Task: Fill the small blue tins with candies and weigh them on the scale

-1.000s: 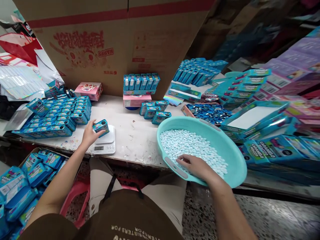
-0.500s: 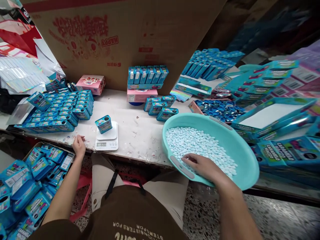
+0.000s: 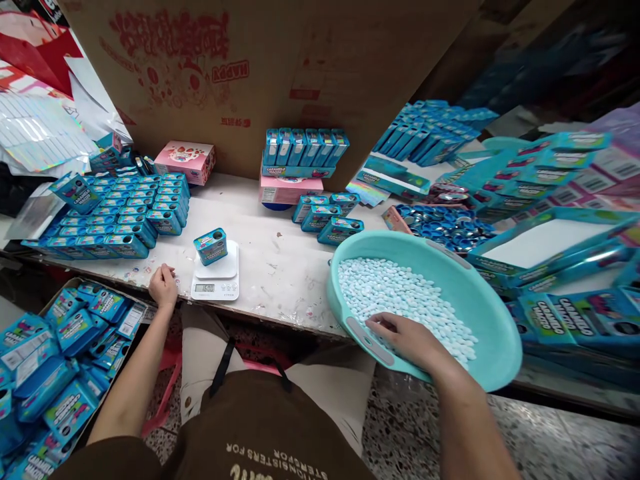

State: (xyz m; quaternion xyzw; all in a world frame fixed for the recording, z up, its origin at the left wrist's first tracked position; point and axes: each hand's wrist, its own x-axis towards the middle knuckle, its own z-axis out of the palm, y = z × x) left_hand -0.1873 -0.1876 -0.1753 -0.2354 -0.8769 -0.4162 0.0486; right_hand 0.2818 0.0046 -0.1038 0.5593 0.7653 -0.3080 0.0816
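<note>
A small blue tin [image 3: 211, 246] stands on a white kitchen scale [image 3: 217, 276] near the table's front edge. My left hand [image 3: 163, 285] rests on the table edge just left of the scale, fingers curled, holding nothing visible. My right hand [image 3: 406, 337] lies in a turquoise basin [image 3: 493, 320] tilted toward me, its fingers curled down into the pale blue candies [image 3: 400, 297]. What those fingers hold is hidden.
Rows of blue tins [image 3: 123, 217] lie at the left, more tins [image 3: 327, 217] behind the scale. A box of tins [image 3: 60, 360] sits below left. A big cardboard carton [image 3: 280, 73] stands behind. Blue display boxes [image 3: 555, 253] and loose lids [image 3: 445, 227] crowd the right.
My left hand set the blue tin on the scale, let go and drew back to the table edge. My right hand stayed in the candies.
</note>
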